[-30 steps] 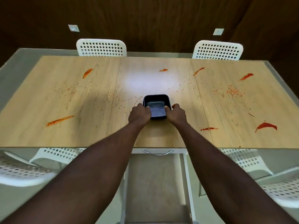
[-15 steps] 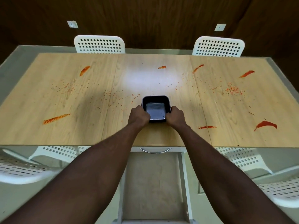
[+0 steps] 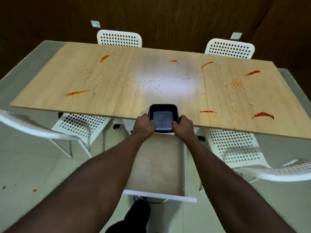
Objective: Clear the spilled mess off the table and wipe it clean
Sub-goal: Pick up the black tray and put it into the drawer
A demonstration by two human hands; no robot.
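An open drawer (image 3: 156, 165) is seen nearest, pulled out below the desk's near edge, with a white front panel (image 3: 159, 195) towards the viewer; red spots (image 3: 34, 190) are seen on the floor to the left; above the drawer, a black tray (image 3: 162, 105) is held at the near edge of the desk (image 3: 101, 101), partly overhanging it; its left rim is gripped by the left hand (image 3: 143, 126) and its right rim by the right hand (image 3: 183, 127), the fingers of both curled over the sides; white perforated chairs (image 3: 80, 125) are tucked under the near edge on either side; farther on, red smears (image 3: 262, 115) are spread across the desk, with fine red crumbs (image 3: 236, 84) scattered between them, thickest at the right; two more white chairs (image 3: 119, 38) are set at the far side, before a dark wooden wall (image 3: 168, 17).
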